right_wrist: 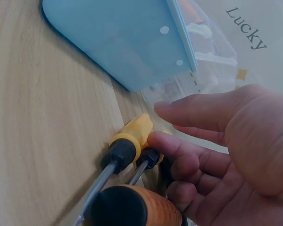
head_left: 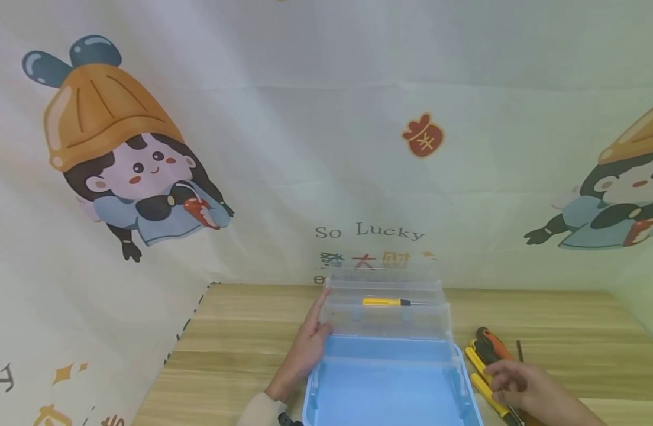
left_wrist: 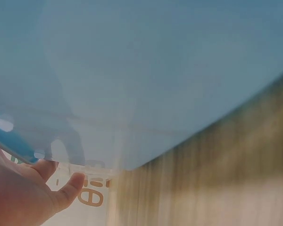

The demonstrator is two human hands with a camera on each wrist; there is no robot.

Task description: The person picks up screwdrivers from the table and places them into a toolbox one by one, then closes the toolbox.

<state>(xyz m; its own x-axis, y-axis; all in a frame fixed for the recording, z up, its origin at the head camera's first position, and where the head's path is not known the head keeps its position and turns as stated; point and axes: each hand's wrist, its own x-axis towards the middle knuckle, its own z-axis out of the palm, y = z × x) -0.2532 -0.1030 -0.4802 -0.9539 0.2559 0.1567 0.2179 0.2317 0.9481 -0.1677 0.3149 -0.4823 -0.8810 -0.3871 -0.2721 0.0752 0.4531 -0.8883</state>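
A light blue plastic box stands on the table with its clear compartment lid raised at the back. In the lid lies a yellow-handled screwdriver. My left hand holds the lid's left edge, thumb toward the front and index finger stretched along the side. Right of the box, my right hand hovers at several tools, its fingers loosely bent with nothing between them. Its index fingertip is close to a yellow screwdriver handle; touching cannot be told. An orange-and-black handle lies below the fingers.
The wooden table meets a pale printed cloth hung along the back and sides. A thin dark rod shows behind the right hand. Another yellow handle lies beside the box's right wall.
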